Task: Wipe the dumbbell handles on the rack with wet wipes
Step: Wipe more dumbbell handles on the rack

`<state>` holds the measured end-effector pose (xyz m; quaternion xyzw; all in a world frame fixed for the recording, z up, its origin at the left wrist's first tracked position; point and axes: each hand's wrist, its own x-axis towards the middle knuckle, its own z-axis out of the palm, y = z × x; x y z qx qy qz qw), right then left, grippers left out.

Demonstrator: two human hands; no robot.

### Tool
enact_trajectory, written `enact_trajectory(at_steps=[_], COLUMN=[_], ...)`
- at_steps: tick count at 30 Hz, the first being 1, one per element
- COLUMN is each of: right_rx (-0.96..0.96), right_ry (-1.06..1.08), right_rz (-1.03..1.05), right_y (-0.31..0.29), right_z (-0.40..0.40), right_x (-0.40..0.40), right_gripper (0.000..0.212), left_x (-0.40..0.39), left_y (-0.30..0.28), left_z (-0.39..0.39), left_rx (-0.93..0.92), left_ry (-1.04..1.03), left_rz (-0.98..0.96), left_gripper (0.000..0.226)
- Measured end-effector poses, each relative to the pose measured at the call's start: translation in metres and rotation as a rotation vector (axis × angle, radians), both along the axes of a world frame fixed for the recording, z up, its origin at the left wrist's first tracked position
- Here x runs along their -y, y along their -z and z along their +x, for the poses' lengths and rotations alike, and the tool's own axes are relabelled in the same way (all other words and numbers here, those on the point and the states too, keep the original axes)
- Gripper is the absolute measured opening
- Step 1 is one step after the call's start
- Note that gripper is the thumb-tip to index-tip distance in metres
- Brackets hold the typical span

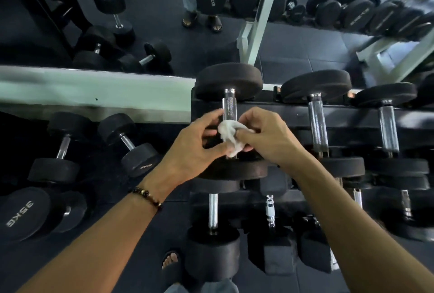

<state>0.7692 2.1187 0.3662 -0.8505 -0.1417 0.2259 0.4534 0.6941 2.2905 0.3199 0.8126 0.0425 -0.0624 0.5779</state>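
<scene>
We pinch the crumpled wet wipe [229,136] between left hand [195,149] and right hand [270,137] fingers, bunching it against the leftmost top-rack dumbbell handle [229,108], at 12 o'clock, for grip.

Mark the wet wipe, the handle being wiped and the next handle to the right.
wet wipe [229,136], head view, bunched middle.
handle being wiped [229,107], head view, bare knurled part above the wipe.
next handle [317,123], head view, mid-shaft.

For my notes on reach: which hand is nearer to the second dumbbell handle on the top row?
Right. The right hand is just left of that handle; the left hand is farther left, beyond the wet wipe.
</scene>
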Motion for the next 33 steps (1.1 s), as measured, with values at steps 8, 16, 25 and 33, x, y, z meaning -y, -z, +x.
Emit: enact_trajectory(at_steps=[8,16,25,33], right_rx=[-0.152,0.032,-0.079,-0.059], right_ry=[0.346,0.347,0.226,0.244], right_rz=[0.176,-0.111,-0.136,-0.1], right_y=[0.013,0.041,0.05,0.054], right_z=[-0.026,-0.047,-0.056,-0.057], right_x=[0.001,0.013,0.02,0.02], right_gripper=[0.008,0.028,0.063,0.073], left_x=[-0.006,0.008,0.016,0.024], left_y=[0.003,0.019,0.025,0.025], left_z=[-0.003,0.062,0.072,0.051], left_rx=[0.165,0.138,-0.131,-0.226], left_ry=[-0.254,-0.424,-0.526,-0.564], left_rz=[0.047,0.277,-0.294,-0.406], left_gripper=[0.013,0.017,0.007,0.015])
